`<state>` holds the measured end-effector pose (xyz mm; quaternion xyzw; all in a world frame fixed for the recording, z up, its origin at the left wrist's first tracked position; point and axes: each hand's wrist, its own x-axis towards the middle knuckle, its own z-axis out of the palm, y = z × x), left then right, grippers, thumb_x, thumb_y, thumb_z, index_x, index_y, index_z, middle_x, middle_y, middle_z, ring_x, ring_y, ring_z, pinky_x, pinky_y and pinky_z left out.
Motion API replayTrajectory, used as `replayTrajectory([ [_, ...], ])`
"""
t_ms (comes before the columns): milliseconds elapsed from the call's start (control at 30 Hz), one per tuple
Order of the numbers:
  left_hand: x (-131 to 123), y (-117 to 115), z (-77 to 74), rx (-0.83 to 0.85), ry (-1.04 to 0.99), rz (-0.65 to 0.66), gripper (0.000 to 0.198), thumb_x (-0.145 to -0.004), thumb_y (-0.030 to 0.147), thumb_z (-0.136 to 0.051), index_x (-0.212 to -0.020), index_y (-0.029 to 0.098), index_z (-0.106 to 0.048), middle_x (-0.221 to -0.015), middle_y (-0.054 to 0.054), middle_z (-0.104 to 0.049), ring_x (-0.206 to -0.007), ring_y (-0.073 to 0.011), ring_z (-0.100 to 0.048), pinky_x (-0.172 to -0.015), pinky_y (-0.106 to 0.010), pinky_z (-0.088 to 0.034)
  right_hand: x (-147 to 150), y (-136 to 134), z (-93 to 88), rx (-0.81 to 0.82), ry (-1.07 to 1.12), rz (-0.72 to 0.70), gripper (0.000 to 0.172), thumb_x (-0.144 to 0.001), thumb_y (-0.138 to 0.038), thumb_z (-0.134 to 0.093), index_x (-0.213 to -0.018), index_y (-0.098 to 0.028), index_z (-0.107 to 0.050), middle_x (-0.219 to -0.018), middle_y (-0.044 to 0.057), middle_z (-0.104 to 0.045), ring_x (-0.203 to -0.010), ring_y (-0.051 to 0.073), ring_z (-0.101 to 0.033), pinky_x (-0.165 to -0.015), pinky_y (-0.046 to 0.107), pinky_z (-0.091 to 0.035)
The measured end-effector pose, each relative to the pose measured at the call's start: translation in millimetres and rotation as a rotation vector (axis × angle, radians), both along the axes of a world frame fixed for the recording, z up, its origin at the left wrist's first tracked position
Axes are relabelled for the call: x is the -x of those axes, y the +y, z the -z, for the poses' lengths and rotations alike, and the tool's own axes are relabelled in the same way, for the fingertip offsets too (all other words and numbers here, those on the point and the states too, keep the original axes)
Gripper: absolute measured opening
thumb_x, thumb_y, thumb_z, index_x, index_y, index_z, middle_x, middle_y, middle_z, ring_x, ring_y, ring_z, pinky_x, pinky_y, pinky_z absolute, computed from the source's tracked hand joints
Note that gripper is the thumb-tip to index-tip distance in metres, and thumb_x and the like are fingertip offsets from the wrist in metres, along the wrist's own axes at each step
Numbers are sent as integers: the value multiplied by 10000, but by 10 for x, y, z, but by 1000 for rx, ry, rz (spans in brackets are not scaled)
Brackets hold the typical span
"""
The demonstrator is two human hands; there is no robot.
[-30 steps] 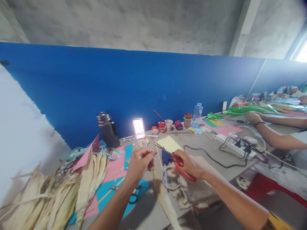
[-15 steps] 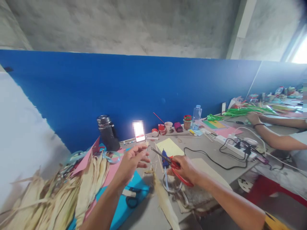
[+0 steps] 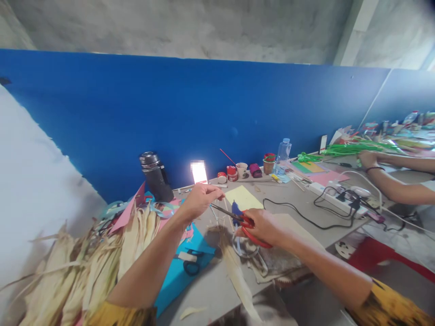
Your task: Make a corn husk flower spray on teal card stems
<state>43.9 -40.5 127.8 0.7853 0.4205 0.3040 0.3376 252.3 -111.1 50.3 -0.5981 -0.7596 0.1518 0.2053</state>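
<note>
My right hand (image 3: 261, 227) grips a pair of red-handled scissors (image 3: 247, 234), their dark blades pointing left. Close to the blade tips, my left hand (image 3: 203, 198) is closed in a pinch; whatever sits between its fingertips is too small to make out. Below the blades a pale dried husk (image 3: 234, 267) hangs over the table's front edge. Just behind the scissors lies a blue glue gun (image 3: 235, 208), partly covered by them. A ring-shaped object (image 3: 238, 251) rests under my right hand.
Dried husks (image 3: 91, 267) pile up at left beside a black thermos (image 3: 156, 179). Dark-handled scissors (image 3: 191, 267) lie on blue paper (image 3: 173, 290). A power strip (image 3: 336, 199) with cables is at right, where another person's hand (image 3: 369, 159) touches green strands (image 3: 353, 148).
My left hand has gone from spread fingers to a pinch and moved slightly right, nearer the blade tips. The view has tilted downward. The scissors stay in my right hand.
</note>
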Motion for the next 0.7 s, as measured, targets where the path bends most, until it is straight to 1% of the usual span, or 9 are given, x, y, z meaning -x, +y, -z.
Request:
replayTrajectory([
  [67, -23, 5, -5, 2, 42, 28, 284, -772, 359, -562, -694, 155, -742, -659, -23, -672, -629, -153, -536, -606, -270, -366, -22, -13, -78, 24, -43, 10, 473, -711, -631, -663, -691, -191, -492, -673, -5, -553, -574, 112, -421, -532, 233, -242],
  [167, -77, 31, 8, 1, 61, 88, 272, -756, 354, -573, -690, 151, -742, -667, -28, -674, -653, -163, -550, -611, -270, -374, -40, -24, -195, 57, -76, -2, 448, -695, -606, -688, -766, -193, -532, -745, 13, -594, -601, 123, -463, -538, 232, -253],
  [300, -149, 95, 31, -17, 59, 141, 257, -740, 354, -589, -709, 157, -751, -684, -33, -681, -685, -177, -572, -615, -265, -391, -53, 10, -279, 47, -113, -41, 461, -698, -634, -672, -775, -197, -547, -748, 14, -603, -604, 128, -472, -532, 233, -258],
  [400, -174, 142, 48, -29, 70, 181, 253, -735, 350, -590, -711, 154, -749, -691, -38, -687, -688, -178, -580, -613, -261, -396, -69, 61, -293, 31, -172, -73, 500, -719, -695, -615, -752, -198, -565, -716, 17, -603, -590, 133, -469, -531, 241, -261],
  [467, -179, 178, 72, -31, 91, 196, 248, -735, 341, -587, -704, 152, -745, -683, -34, -686, -676, -172, -578, -614, -257, -397, -87, 101, -293, 26, -213, -89, 536, -729, -734, -572, -747, -199, -588, -715, 28, -615, -604, 146, -491, -535, 246, -269],
  [600, -204, 283, 170, -56, 125, 202, 248, -737, 326, -572, -677, 148, -734, -657, -20, -671, -651, -158, -565, -619, -257, -393, -135, 197, -274, 18, -288, -86, 585, -730, -773, -530, -772, -199, -638, -766, 62, -659, -664, 181, -561, -548, 253, -294],
  [700, -278, 380, 252, -71, 114, 173, 249, -735, 317, -563, -664, 145, -730, -649, -20, -665, -624, -146, -549, -593, -256, -377, -155, 270, -233, -1, -342, -85, 602, -770, -763, -484, -813, -192, -670, -823, 94, -687, -733, 212, -613, -583, 258, -337],
])
